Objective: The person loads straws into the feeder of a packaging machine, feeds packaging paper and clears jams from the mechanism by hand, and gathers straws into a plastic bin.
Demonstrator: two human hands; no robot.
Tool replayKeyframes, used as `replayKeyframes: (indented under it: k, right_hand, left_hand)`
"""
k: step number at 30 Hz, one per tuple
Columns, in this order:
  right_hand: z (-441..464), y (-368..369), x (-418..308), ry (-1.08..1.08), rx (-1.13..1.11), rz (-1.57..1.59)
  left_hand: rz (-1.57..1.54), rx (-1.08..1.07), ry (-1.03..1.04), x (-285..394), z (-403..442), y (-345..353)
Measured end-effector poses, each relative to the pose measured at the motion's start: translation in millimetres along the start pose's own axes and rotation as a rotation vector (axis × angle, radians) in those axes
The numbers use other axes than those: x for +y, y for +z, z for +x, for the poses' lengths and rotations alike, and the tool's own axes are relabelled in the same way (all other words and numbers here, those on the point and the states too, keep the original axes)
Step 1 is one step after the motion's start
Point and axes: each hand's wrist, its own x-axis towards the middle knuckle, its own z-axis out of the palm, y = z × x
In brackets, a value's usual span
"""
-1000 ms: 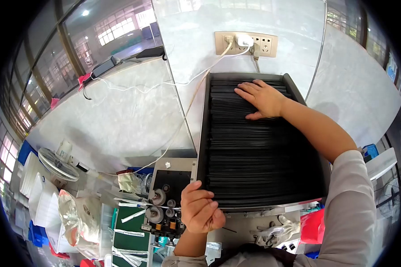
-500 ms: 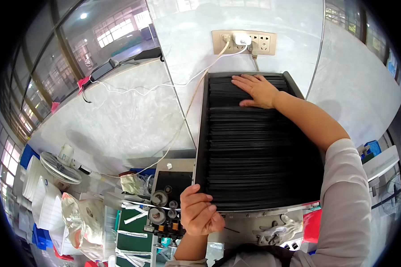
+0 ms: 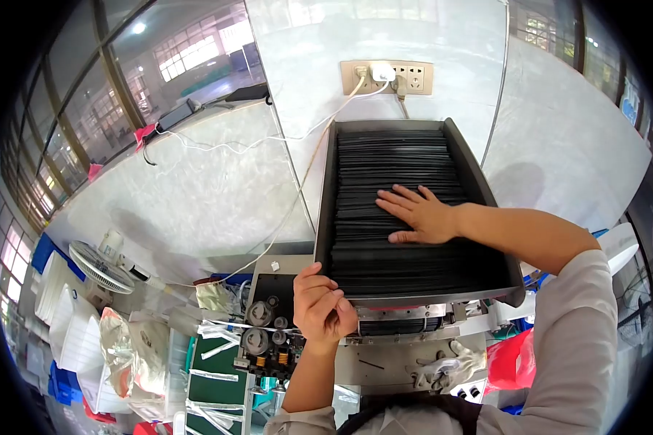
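A dark metal tray (image 3: 326,196) lies in front of me, packed with rows of thin black strips (image 3: 395,163) stacked side by side. My right hand (image 3: 426,217) rests flat on the middle of the strips, its fingers spread. At the tray's front left corner, my left hand (image 3: 323,303) is closed around the edge, fingers curled and thumb side up. Part of its grip is hidden behind the fingers.
Left of the tray stands a small machine with rollers (image 3: 257,326), beside a green surface (image 3: 214,391) bearing white strips. Grey-white gloves (image 3: 450,368) lie below the tray near a red bag (image 3: 511,362). A fan (image 3: 101,264) and a wall socket panel (image 3: 417,76) are farther off.
My right hand has slid from the far end of the strips toward me. The tray's front edge now sits farther from me, showing machine parts below, and my left hand has risen with it.
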Motion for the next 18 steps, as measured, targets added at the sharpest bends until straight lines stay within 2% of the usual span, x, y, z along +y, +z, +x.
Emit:
replayKeyframes:
  k: [5,14,16,18]
  right_hand:
    - [-33,12,-26,-0.154,0.025,-0.005]
    - [-42,9,-32,-0.224,0.038,-0.019]
    - [-43,-2,-28,-0.265,0.014,0.107]
    - [-43,-11,-23,-0.209,0.201,0.413]
  left_hand:
    - [0.0,0.008,-0.013,2,2,1]
    - [0.024,0.013,0.028,1,3,2]
    - [0.038,0.008,0.032,2,4,2]
    - [0.024,0.015,0.024,1,3,2]
